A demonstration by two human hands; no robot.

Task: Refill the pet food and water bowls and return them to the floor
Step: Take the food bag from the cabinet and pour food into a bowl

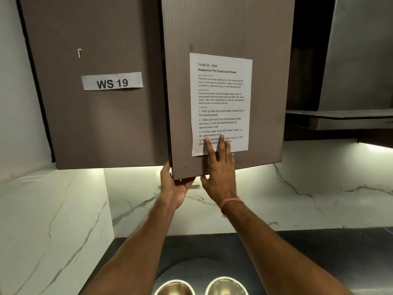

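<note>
From my head view, I'm at the upper cabinet. My left hand (174, 184) is curled round the bottom corner of the cabinet door (229, 35), thumb up the near edge, fingers hidden behind it — that's my grip for swinging the door, which stands ajar from the neighbouring door with the WS 19 label (112, 81) at nine o'clock. My right hand (220, 169) lies flat on the door face, fingers straight and a little spread, fingertips (221, 141) pressing the bottom of the taped task sheet (221, 99) — steadying the door, I'd say, and covering part of the sheet's last line. So the hands are close together but doing different jobs: one clamped on the door edge, one just pressing.

The bowls are down at six o'clock: two metal bowls, left bowl (174, 287) and right bowl (226, 285), side by side on the dark surface (297, 252) right below my forearms, cut off by the frame edge. Whether there's anything in them I can't tell from this angle. They're parked there, within reach, while I go for the food — I reckon it's inside this cabinet, though its inside isn't in view.
</note>
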